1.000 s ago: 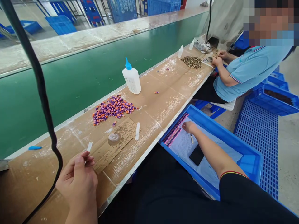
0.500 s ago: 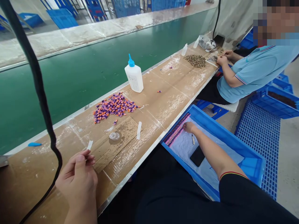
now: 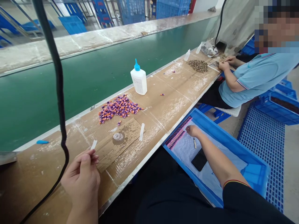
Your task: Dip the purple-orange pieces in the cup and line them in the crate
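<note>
My left hand (image 3: 83, 172) is over the near left part of the table, thumb and fingers pinched together, with a short white strip (image 3: 93, 145) sticking out from the fingertips. My right hand (image 3: 192, 130) reaches down into a blue plastic crate (image 3: 255, 163) beside the table. Its fingers are closed at the edge of neat rows of small purple-and-pink pieces (image 3: 176, 137); whatever they grip is too small to make out. A heap of small purple-and-orange pieces (image 3: 119, 107) lies on the table, beyond a cardboard sheet (image 3: 109, 151) bearing a clear glob (image 3: 118, 136).
A white bottle with a blue nozzle (image 3: 139, 81) stands behind the heap. Another white strip (image 3: 141, 132) lies by the cardboard. A black cable (image 3: 60, 93) hangs at left. In the crate are a phone (image 3: 199, 159) and white cloth (image 3: 217, 168). A co-worker (image 3: 254, 79) sits at right.
The whole view has shifted slightly, so things appear a little farther right and lower. Both hands keep nearly the same pose, left pinched and right at the rows in the crate.
</note>
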Demonstrator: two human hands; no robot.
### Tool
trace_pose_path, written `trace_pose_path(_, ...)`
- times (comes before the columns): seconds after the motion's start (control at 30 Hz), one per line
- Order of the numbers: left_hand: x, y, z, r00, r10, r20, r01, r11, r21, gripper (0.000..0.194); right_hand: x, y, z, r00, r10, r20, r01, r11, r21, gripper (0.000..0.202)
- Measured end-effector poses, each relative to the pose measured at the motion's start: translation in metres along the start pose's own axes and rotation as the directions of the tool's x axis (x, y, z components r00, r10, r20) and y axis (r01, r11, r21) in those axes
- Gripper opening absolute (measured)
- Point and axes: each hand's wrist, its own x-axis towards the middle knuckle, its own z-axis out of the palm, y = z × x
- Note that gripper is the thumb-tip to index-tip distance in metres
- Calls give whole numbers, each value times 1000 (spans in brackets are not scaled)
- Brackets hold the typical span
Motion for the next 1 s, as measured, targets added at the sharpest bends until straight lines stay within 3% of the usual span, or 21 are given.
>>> trace_pose_path(0.1,2,-7,-7,983,164,78,-169,983,64,37,-35,-18,-12,991,-129,35,123,982,144,25)
trace_pose_path(0.17,-1,-6,-10,910,370,185,-401,899,174,24,-65,-39,-10,953,-299,50,265,903,338,34)
trace_pose_path(0.23,-11,5,-11,745,578,333,-659,716,229,11,-97,-66,0,842,-539,-19,365,544,755,46)
trace_pose_path(0.3,-27,23,-10,543,701,463,-830,532,167,7,-128,-97,16,730,-682,-36,225,190,956,53)
trace_pose_path(0.33,-38,34,-8,471,724,504,-867,486,113,13,-141,-112,24,671,-741,-31,122,68,990,52)
trace_pose_path(0.37,-48,45,-7,436,732,523,-880,468,78,18,-154,-126,32,587,-810,-11,1,-13,1000,51)
trace_pose_path(0.43,-70,63,-3,457,719,524,-866,495,77,22,-172,-150,43,420,-908,2,-231,-105,967,46)
trace_pose_path(0.5,-87,75,-1,507,705,496,-843,526,113,22,-183,-166,50,289,-957,6,-415,-120,902,46)
trace_pose_path(0.6,-102,79,-3,574,701,424,-808,568,154,19,-187,-175,56,193,-980,48,-547,-66,835,58)
trace_pose_path(0.73,-111,74,-11,585,703,405,-804,568,176,18,-189,-176,65,164,-981,100,-574,-13,819,81)
trace_pose_path(0.87,-115,70,-18,583,715,386,-812,528,248,20,-195,-181,70,135,-986,94,-556,3,831,86)
trace_pose_path(1.0,-115,63,-25,527,743,412,-846,415,334,20,-206,-187,67,228,-959,171,-421,62,905,98)
